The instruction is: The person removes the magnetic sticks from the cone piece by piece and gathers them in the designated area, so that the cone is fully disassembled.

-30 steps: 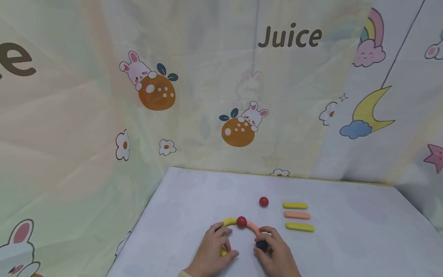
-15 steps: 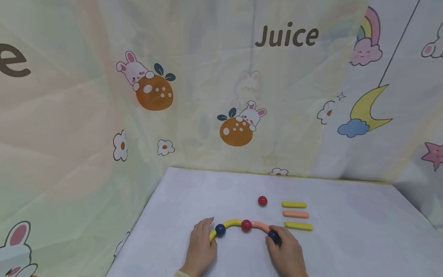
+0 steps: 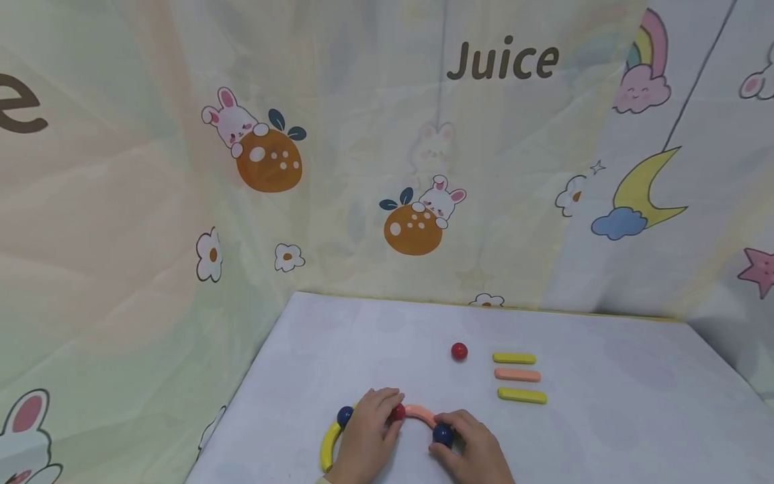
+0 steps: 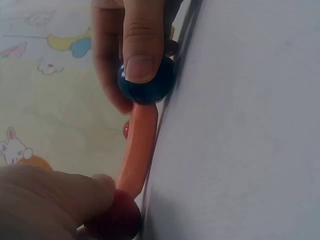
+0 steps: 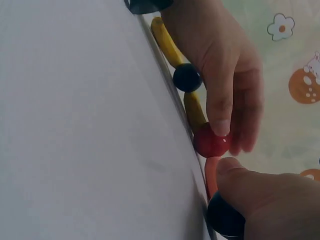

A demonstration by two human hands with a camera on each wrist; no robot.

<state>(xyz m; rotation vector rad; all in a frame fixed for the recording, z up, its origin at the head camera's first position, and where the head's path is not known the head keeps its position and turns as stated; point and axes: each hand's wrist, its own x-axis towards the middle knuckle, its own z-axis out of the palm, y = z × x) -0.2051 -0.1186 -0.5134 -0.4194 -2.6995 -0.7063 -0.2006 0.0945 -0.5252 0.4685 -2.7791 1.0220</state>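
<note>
A curved chain of rods and balls lies on the white table. My left hand [image 3: 369, 430] pinches its red ball [image 5: 211, 140] between thumb and fingers. At the chain's right end, my right hand [image 3: 474, 447] grips a dark blue ball [image 3: 443, 434]. Between these two balls runs a curved salmon-pink rod [image 3: 420, 413]. To the left of the red ball, a second yellow rod [image 5: 194, 110] joins another blue ball [image 3: 345, 417]; in the head view my left hand mostly covers that rod. Beyond this ball a curved yellow rod [image 3: 328, 447] bends toward me.
Past the chain sits a loose red ball [image 3: 459, 351]. To its right lie three straight rods: a yellow rod [image 3: 514, 358], a pink rod [image 3: 517, 374] and a nearer yellow rod [image 3: 522, 395]. A printed curtain [image 3: 338, 168] hangs behind the table [image 3: 605, 417].
The chain has shifted left and toward me. My left hand has gone from the left yellow rod to the red ball. My right hand has moved left, keeping the blue ball.
</note>
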